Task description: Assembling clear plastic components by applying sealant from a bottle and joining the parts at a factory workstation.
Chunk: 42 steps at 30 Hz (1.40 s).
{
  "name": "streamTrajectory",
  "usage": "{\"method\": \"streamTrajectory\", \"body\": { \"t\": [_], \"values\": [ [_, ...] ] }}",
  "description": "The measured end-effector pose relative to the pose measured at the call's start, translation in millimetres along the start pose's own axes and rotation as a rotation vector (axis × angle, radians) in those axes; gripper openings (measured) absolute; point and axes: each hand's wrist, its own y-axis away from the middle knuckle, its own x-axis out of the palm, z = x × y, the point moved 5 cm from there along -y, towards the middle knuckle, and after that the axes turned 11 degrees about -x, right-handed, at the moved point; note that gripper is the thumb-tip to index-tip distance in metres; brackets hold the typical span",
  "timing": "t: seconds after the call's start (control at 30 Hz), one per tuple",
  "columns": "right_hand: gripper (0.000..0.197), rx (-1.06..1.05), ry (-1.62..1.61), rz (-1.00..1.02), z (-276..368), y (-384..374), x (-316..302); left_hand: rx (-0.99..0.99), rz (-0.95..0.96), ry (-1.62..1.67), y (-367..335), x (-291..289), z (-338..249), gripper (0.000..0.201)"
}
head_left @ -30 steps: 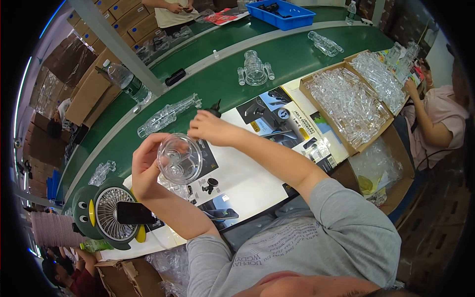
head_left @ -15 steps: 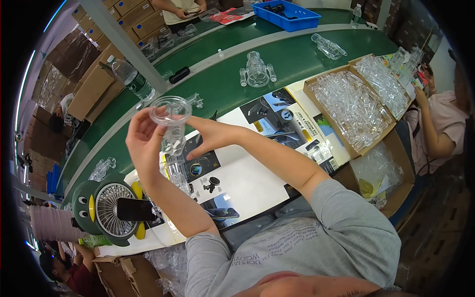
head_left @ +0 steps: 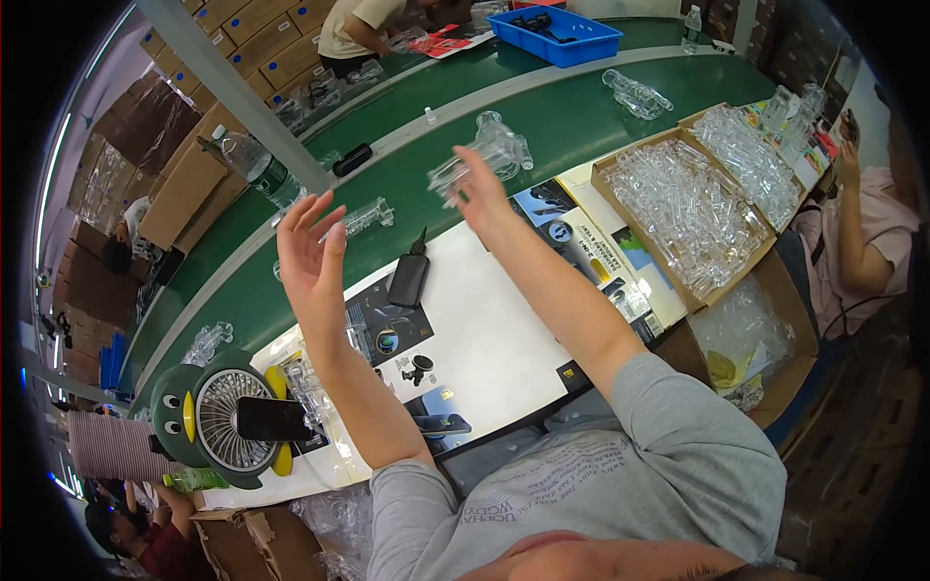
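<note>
My left hand (head_left: 312,257) is raised over the near edge of the green belt, its fingers spread and nothing in them. Farther right, my right hand (head_left: 481,198) reaches over the belt with a clear plastic piece (head_left: 448,182) between thumb and fingers; motion blurs its shape. Just beyond stands a larger clear plastic part (head_left: 499,143), partly overlapped by that piece. Between my hands a clear tubular part (head_left: 366,219) lies on the belt. On the printed white board (head_left: 484,315) rests a black box-shaped device (head_left: 409,279) with a short black plug end.
Cartons of clear plastic tubes (head_left: 678,218) stand at right, near a seated person (head_left: 857,228). A penguin-shaped fan (head_left: 218,416) and a phone (head_left: 271,418) are at left. A water bottle (head_left: 257,165) leans by a metal post (head_left: 232,87). A blue tray (head_left: 557,44) sits at the back.
My hands have come apart: the left is now empty, while the right has swung right and away with a clear piece. The black device has come into view. A person across the belt has leaned over.
</note>
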Motion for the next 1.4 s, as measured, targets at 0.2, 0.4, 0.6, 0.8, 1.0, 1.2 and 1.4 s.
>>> {"method": "streamTrajectory", "body": {
  "t": [0.2, 0.4, 0.6, 0.8, 1.0, 1.2, 1.4],
  "values": [
    [0.042, -0.019, -0.058, -0.217, 28.7, -38.6, -50.1, -0.013, 0.053, 0.004, -0.3, 6.5, -2.0, 0.036],
    [0.038, -0.065, -0.351, -0.057, 49.0, -43.6, -46.3, -0.011, 0.061, 0.006, -0.8, 5.9, -1.1, 0.035],
    [0.041, -0.124, -0.231, -0.123, 56.2, -43.7, -51.9, -0.01, 0.087, 0.006, -0.2, 4.9, -1.2, 0.035],
    [0.043, -0.122, -0.222, 0.031, 65.3, -52.8, -58.8, -0.018, 0.126, 0.035, -0.7, 12.6, -0.6, 0.033],
    [0.045, -0.165, 0.098, 0.188, 77.0, -11.2, -2.0, -0.177, 0.197, -0.098, -14.6, 5.1, 37.6, 0.03],
    [0.05, -0.188, 0.267, 0.718, 90.6, 74.0, 74.5, -0.327, 0.157, 0.183, -21.5, 11.1, 66.2, 0.063],
    [0.044, -0.734, 0.9, 1.301, 84.6, 142.7, 104.6, -0.463, 0.092, 1.044, -34.4, -15.9, 77.7, 0.048]
  ]
}}
